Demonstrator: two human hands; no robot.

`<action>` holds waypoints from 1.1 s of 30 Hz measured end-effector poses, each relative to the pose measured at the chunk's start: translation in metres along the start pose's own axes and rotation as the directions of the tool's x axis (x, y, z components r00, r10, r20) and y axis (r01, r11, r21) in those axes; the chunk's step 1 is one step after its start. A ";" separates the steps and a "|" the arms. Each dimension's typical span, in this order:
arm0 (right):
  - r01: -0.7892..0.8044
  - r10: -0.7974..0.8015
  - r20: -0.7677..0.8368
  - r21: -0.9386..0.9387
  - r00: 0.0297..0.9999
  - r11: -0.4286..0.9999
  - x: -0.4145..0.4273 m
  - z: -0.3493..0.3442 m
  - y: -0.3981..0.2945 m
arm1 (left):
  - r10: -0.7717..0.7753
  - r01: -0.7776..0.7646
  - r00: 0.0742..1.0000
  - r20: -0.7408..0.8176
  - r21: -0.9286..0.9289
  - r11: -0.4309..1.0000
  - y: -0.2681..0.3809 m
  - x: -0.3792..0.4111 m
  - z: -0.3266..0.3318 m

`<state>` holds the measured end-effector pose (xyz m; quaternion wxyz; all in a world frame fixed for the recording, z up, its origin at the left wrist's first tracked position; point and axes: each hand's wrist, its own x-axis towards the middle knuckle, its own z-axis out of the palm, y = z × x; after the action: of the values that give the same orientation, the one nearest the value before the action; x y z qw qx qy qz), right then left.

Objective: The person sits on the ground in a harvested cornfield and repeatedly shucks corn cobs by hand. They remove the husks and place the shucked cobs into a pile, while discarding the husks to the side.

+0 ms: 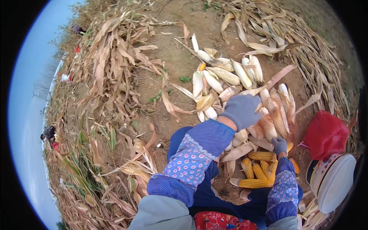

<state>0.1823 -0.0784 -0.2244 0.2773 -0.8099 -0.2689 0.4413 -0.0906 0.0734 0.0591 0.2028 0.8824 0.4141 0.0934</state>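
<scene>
My left hand (pixel 243 110), in a grey glove, reaches over the pile of corn ears in pale husks (pixel 224 75). Its fingers curl near the tops of some ears; what it grips is hidden. My right hand (pixel 279 146), also gloved, closes at the lower end of a husk-covered ear of corn (pixel 269 129). Brownish silk blurs around the upper part of this ear. Husked yellow corn cobs (pixel 259 171) lie on the soil just below my right hand, between my legs. One yellow tip (pixel 202 66) shows among the pale ears farther off.
At the right, a red mesh bag (pixel 326 135) rests against a white plastic bucket (pixel 335 182). Dry corn stalks are heaped at the upper right (pixel 313 63) and on the left (pixel 106 54). Two people (pixel 49 133) are far off at the left edge, near red bags.
</scene>
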 end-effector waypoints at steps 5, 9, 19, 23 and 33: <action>0.182 -0.252 0.186 0.326 0.950 0.928 -0.046 0.004 -0.106 | -0.027 0.019 0.974 0.226 0.036 0.999 0.007 -0.015 0.002; 0.169 -0.273 0.242 0.377 0.931 0.911 -0.100 -0.022 -0.171 | 0.022 -0.042 0.937 0.349 0.050 0.998 0.020 -0.023 0.012; 0.211 -0.377 0.044 0.766 0.925 0.607 -0.182 -0.070 -0.172 | 0.308 -0.276 0.937 0.162 -0.197 0.941 0.052 -0.023 0.044; 0.852 -0.873 -0.080 -0.190 0.482 0.488 -0.173 -0.073 -0.170 | 0.102 -0.044 0.984 0.143 -0.361 0.931 0.058 -0.021 0.059; 0.547 -0.486 -0.261 0.509 0.834 0.665 -0.157 -0.060 -0.173 | -0.042 0.142 0.966 0.254 -0.391 0.910 0.088 -0.015 0.069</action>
<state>0.1280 -0.0764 0.0100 0.6308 -0.6022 -0.3299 0.3614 -0.0164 -0.0084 0.0356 0.4341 0.8052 0.3995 0.0602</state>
